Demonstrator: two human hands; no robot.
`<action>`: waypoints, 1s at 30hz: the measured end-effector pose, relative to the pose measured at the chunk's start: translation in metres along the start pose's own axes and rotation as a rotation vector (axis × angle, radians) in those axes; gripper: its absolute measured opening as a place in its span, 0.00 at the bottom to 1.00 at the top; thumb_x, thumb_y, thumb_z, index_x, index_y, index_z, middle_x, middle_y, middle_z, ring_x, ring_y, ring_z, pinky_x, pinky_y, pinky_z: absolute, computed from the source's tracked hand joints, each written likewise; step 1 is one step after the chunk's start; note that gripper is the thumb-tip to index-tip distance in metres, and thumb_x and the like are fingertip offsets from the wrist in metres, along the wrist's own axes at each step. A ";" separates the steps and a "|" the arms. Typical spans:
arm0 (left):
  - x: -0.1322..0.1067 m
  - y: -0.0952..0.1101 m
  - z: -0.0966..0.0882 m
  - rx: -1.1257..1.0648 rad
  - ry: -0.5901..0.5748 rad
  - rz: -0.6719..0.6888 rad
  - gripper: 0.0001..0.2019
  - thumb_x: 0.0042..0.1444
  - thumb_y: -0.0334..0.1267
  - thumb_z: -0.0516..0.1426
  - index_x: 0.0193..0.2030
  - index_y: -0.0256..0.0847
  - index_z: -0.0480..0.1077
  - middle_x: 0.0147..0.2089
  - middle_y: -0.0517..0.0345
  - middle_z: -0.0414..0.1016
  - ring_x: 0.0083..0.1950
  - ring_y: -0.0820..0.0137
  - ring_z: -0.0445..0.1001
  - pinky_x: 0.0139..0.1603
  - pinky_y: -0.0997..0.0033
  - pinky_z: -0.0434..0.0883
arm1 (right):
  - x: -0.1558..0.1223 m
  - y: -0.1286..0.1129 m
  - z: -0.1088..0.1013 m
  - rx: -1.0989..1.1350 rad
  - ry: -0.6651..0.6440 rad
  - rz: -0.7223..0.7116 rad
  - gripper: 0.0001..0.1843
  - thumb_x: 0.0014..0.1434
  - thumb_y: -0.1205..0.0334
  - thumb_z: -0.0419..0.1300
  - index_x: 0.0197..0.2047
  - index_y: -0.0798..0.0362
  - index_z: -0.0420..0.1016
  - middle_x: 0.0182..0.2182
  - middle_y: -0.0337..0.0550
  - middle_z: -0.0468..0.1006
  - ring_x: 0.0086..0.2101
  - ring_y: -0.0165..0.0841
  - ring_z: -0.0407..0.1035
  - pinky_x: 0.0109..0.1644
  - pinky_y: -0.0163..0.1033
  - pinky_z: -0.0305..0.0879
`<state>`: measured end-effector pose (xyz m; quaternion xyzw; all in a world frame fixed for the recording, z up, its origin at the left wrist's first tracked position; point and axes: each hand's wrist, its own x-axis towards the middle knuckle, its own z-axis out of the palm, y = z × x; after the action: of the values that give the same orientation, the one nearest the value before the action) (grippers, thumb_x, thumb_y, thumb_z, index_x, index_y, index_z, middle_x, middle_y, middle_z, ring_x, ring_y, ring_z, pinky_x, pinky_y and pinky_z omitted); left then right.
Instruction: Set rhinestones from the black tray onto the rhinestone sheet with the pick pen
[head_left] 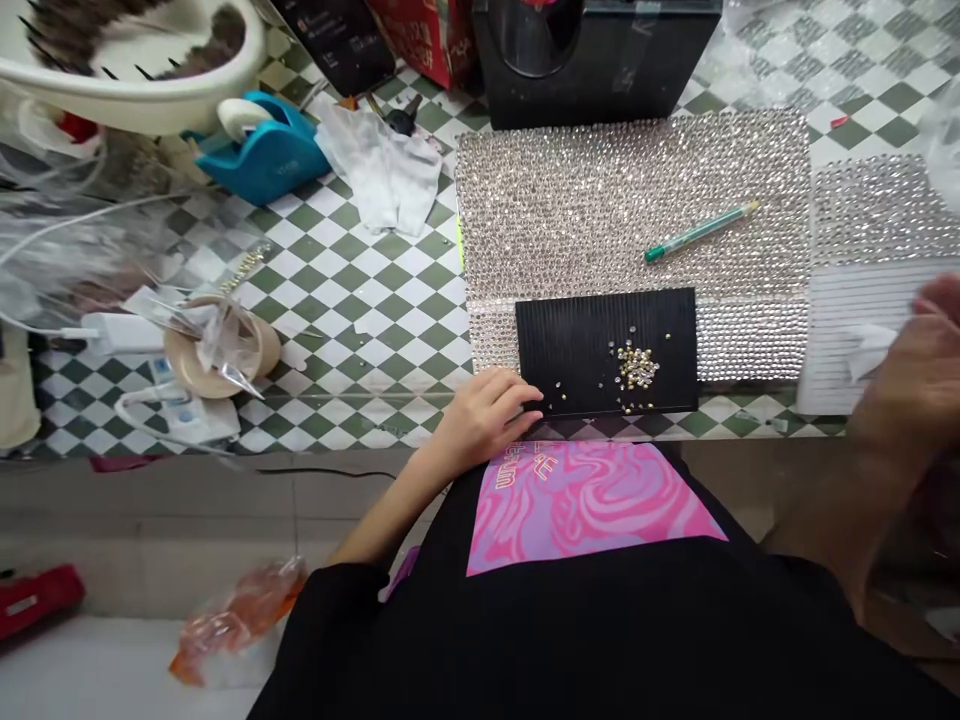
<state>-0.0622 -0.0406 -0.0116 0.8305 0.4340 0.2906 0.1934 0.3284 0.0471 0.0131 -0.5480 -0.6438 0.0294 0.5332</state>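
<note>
At the left front corner of a black ridged tray (570, 340) is my left hand (487, 412), its fingers bent over the corner and the thumb along the front edge, gripping it. Loose gold and clear rhinestones (637, 368) lie in a small heap on the tray, with a few scattered around. The tray rests on a sheet covered in rows of rhinestones (600, 200). My right hand (919, 370) is at the far right, smeared by motion and partly out of frame, over a white lined sheet (829, 340). Whether it holds anything is unclear.
A green-tipped pen-like stick (701, 232) lies on the rhinestone sheet. Behind it stands a black box (600, 75). To the left are a blue tape dispenser (266, 155), a crumpled white cloth (382, 170), a tape roll (266, 350) and a white basin (150, 100).
</note>
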 end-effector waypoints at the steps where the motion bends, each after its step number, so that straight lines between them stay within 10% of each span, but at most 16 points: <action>1: 0.000 0.001 0.003 0.015 -0.017 0.031 0.04 0.64 0.35 0.57 0.44 0.39 0.69 0.38 0.57 0.74 0.40 0.71 0.71 0.43 0.70 0.70 | -0.005 -0.012 0.006 -0.051 -0.080 -0.035 0.14 0.62 0.60 0.59 0.50 0.51 0.79 0.45 0.51 0.77 0.44 0.38 0.73 0.44 0.47 0.70; 12: 0.019 -0.005 0.021 0.155 -0.076 0.098 0.08 0.67 0.34 0.51 0.43 0.41 0.72 0.36 0.56 0.74 0.37 0.70 0.67 0.41 0.68 0.64 | -0.057 -0.069 0.018 -0.002 -0.728 -0.214 0.12 0.55 0.74 0.62 0.41 0.50 0.75 0.35 0.40 0.78 0.36 0.31 0.71 0.43 0.41 0.66; 20: 0.003 0.003 0.026 0.195 -0.033 0.151 0.12 0.65 0.48 0.55 0.45 0.42 0.71 0.39 0.57 0.76 0.41 0.69 0.70 0.44 0.68 0.64 | -0.082 -0.065 0.018 -0.217 -0.730 -0.320 0.16 0.57 0.59 0.66 0.46 0.51 0.68 0.41 0.45 0.71 0.43 0.34 0.67 0.47 0.43 0.57; 30: 0.000 0.008 0.032 0.293 -0.032 0.162 0.06 0.64 0.40 0.58 0.43 0.41 0.71 0.40 0.56 0.75 0.44 0.67 0.68 0.48 0.67 0.61 | -0.088 -0.060 0.022 -0.202 -0.743 -0.300 0.09 0.56 0.66 0.63 0.42 0.49 0.74 0.46 0.45 0.67 0.46 0.37 0.62 0.50 0.46 0.56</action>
<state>-0.0367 -0.0471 -0.0314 0.8867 0.4001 0.2256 0.0531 0.2574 -0.0298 -0.0171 -0.4499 -0.8648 0.0841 0.2067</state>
